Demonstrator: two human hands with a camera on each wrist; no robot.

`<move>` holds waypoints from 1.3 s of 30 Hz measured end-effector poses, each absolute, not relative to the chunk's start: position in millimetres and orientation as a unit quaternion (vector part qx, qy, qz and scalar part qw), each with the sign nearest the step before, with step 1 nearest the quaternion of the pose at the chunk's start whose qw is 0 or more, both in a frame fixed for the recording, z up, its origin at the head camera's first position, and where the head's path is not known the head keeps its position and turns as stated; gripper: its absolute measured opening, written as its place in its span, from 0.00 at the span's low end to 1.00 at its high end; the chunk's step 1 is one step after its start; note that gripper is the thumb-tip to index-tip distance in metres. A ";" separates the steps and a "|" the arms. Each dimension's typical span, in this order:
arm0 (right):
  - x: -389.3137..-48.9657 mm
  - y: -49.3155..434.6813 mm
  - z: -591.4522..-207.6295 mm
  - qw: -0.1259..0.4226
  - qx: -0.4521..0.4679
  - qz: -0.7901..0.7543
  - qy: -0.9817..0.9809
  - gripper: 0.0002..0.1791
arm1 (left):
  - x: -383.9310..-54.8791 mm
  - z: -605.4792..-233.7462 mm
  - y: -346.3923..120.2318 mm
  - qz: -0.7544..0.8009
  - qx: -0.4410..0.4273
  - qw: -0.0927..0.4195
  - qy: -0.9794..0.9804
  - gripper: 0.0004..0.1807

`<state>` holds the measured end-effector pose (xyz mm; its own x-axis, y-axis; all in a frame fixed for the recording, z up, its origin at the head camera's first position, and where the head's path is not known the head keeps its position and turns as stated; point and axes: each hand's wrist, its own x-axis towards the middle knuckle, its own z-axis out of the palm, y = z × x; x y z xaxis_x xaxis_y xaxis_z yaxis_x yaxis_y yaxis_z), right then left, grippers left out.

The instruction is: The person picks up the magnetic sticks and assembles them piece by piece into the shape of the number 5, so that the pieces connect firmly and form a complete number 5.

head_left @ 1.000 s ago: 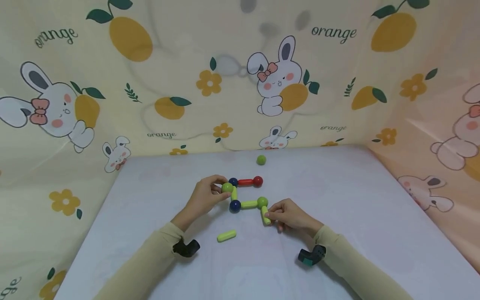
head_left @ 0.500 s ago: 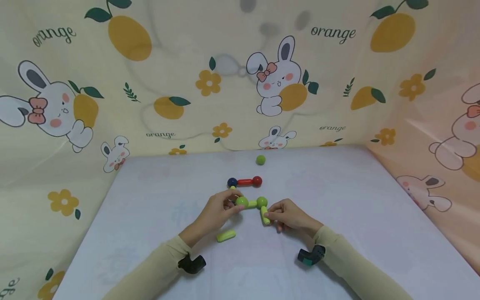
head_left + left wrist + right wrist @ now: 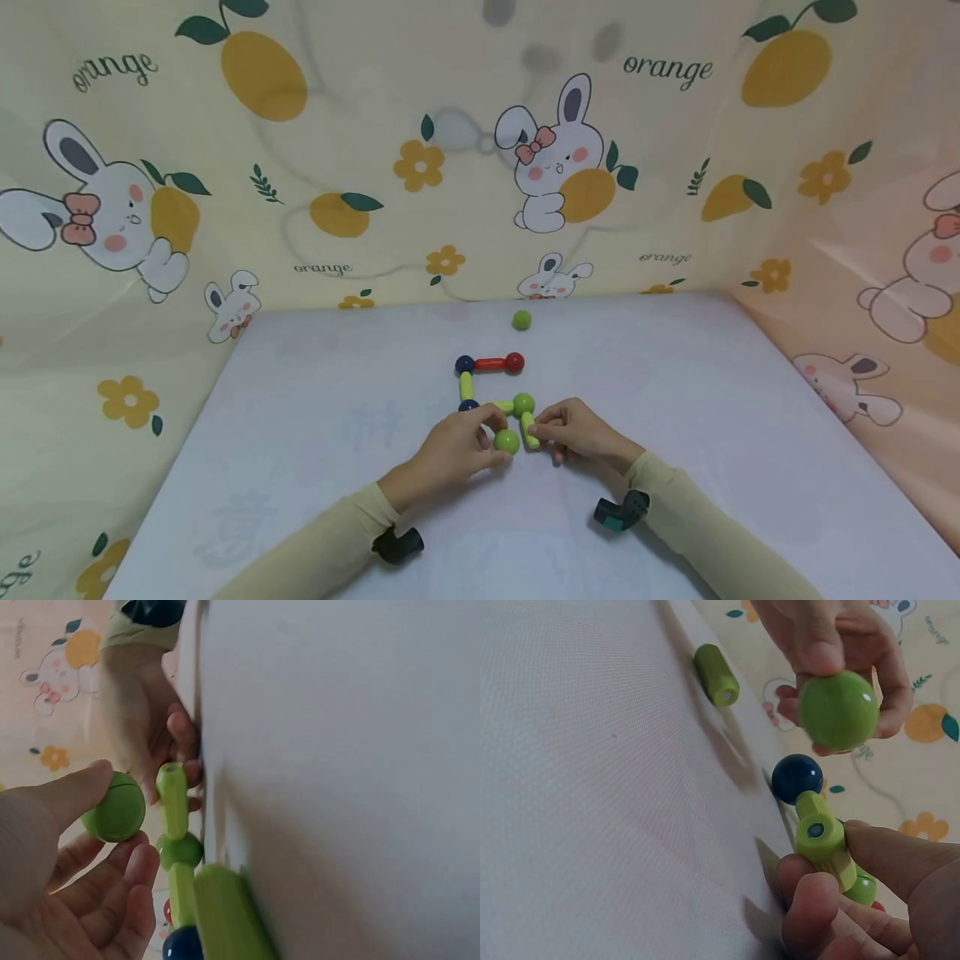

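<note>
My left hand (image 3: 450, 454) pinches a loose green ball (image 3: 507, 442) between thumb and fingers, just left of a yellow-green magnetic rod (image 3: 528, 427). My right hand (image 3: 585, 432) pinches that rod; its free end shows a metal tip in the right wrist view. The rod's other end meets a green ball (image 3: 523, 404). From there a second yellow-green rod (image 3: 504, 407) runs to a dark blue ball (image 3: 468, 406), partly covered by the left hand. A third rod (image 3: 467, 386) leads to another blue ball (image 3: 465, 364), then a red rod (image 3: 491, 364) and red ball (image 3: 514, 362).
A separate green ball (image 3: 522, 320) lies near the back edge of the white table (image 3: 675, 367). Hidden by the left hand in the head view, a loose yellow-green rod (image 3: 716, 675) lies on the table. A printed cloth (image 3: 450, 83) stands behind.
My left hand has carried the green ball rightward and toward the front, from beside the blue balls to near the right hand's rod. The right hand has stayed in place.
</note>
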<state>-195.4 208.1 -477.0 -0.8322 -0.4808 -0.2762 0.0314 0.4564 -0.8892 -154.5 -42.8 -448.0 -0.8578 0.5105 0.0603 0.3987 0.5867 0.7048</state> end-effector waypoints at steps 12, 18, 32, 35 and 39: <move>-198.0 208.8 -482.0 0.256 -0.159 -0.506 0.808 0.17 | -147.0 -454.0 -19.6 0.309 0.285 0.103 0.901 0.18; -197.1 209.0 -482.8 0.259 -0.163 -0.507 0.806 0.17 | -145.0 -459.4 -13.1 0.287 0.282 0.105 0.909 0.18; -195.9 208.8 -479.4 0.258 -0.156 -0.510 0.806 0.16 | -144.5 -462.4 -4.0 0.300 0.254 0.072 0.917 0.20; -196.5 208.8 -480.1 0.257 -0.156 -0.510 0.806 0.16 | -146.2 -463.5 -4.1 0.303 0.252 0.074 0.916 0.21; -197.5 209.2 -480.8 0.256 -0.157 -0.507 0.808 0.16 | -147.3 -463.9 -4.3 0.306 0.253 0.071 0.915 0.21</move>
<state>-197.5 209.2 -480.8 -0.8199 -0.5133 -0.2535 0.0047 0.4369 -0.8995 -147.3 -4.3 -463.9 -0.8621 0.5062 0.0244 0.4192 0.6852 0.5956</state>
